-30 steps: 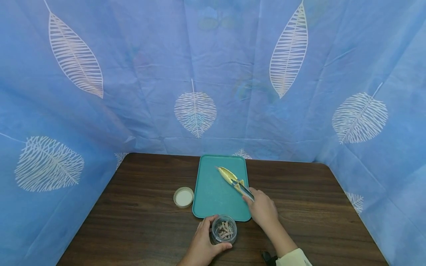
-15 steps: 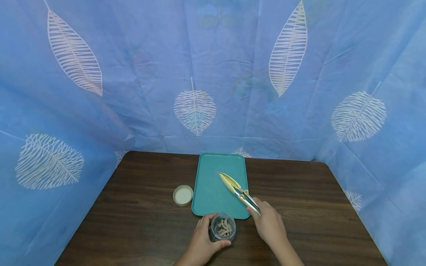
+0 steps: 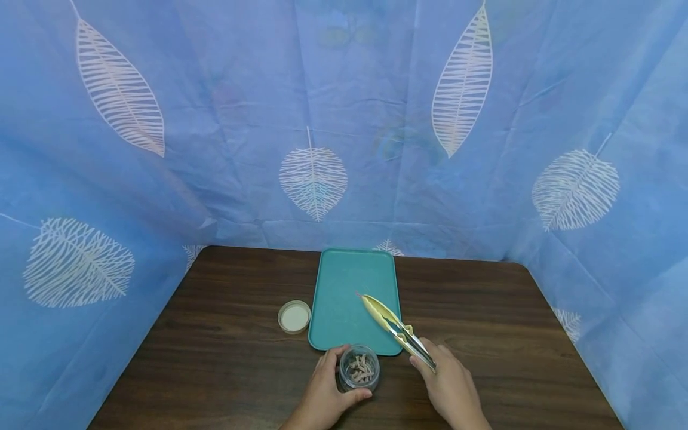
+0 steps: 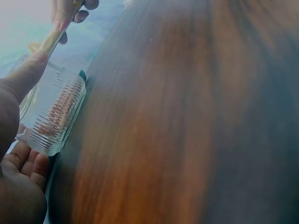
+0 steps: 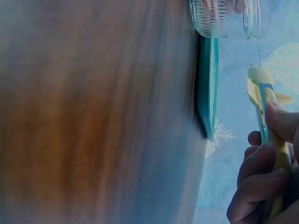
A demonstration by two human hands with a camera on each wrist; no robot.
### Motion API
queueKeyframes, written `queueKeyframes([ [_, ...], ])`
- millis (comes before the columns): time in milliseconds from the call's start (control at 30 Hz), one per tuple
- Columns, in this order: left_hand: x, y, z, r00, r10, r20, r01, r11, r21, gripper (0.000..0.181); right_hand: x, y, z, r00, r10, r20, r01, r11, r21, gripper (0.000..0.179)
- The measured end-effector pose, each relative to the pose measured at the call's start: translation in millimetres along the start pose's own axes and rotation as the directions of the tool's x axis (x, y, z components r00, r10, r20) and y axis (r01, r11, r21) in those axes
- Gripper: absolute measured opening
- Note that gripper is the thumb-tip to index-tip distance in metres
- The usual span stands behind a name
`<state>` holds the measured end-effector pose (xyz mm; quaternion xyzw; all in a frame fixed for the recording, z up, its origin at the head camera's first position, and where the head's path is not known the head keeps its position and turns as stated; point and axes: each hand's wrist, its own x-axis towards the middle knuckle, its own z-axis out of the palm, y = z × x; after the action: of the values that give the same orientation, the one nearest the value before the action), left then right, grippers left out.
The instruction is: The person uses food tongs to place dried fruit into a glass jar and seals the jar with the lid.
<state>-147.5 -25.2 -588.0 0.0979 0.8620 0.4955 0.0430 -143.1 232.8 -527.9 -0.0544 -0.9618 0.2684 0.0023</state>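
My left hand (image 3: 325, 388) is curled round a clear ribbed jar (image 3: 344, 382), thumb on the near side and fingers on the far side. The jar stands upright and lidless on the table, with short pinkish-brown strips (image 4: 58, 112) inside. My right hand (image 3: 454, 382) grips a pair of tongs (image 3: 400, 334) with metal arms and pale yellow tips. They slant up over the near right part of the teal tray (image 3: 335, 298). A small, thin pinkish bit (image 3: 358, 294) sticks out at the tips. In the right wrist view, thumb and fingers wrap the tongs' handle (image 5: 276, 161).
A round lid (image 3: 294, 317) with a pale inside lies just left of the tray. The dark wooden table (image 3: 236, 358) bears everything. A blue curtain (image 3: 376, 179) with white leaf prints hangs behind it and along both sides.
My right hand has drawn the tongs back towards me and to the right, from the middle of the tray to its near right part. The left hand and jar have stayed put.
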Motion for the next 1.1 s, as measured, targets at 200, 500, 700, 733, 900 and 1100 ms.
queueKeyframes([
  [200,-0.3,-0.5,0.9,1.000,-0.013,0.009,0.013,1.000,0.004,0.095,-17.2,5.3,-2.8,0.993,0.083,0.080,-0.086,0.996,0.028,0.057],
  [500,-3.4,0.9,0.1,1.000,0.011,-0.001,-0.011,1.000,-0.009,0.093,-36.2,11.3,-8.0,0.992,0.059,0.113,-0.060,0.998,0.009,0.059],
  [700,-2.6,0.2,0.9,1.000,0.021,-0.008,-0.020,1.000,0.002,0.093,-44.8,20.2,-8.1,0.991,0.041,0.129,-0.042,0.999,0.004,0.055],
  [733,-2.3,0.1,1.2,1.000,0.022,-0.011,-0.022,1.000,0.006,0.093,-46.0,22.3,-8.1,0.990,0.036,0.133,-0.037,0.999,0.004,0.054],
  [900,-1.6,0.7,2.2,0.999,0.027,-0.017,-0.027,1.000,0.004,0.093,-52.3,35.8,-12.9,0.987,0.000,0.160,0.002,1.000,-0.013,0.045],
  [1100,-2.8,-0.7,2.4,1.000,0.023,-0.020,-0.023,1.000,-0.010,0.092,-57.5,50.8,-21.4,0.980,-0.067,0.187,0.082,0.994,-0.072,0.045],
])
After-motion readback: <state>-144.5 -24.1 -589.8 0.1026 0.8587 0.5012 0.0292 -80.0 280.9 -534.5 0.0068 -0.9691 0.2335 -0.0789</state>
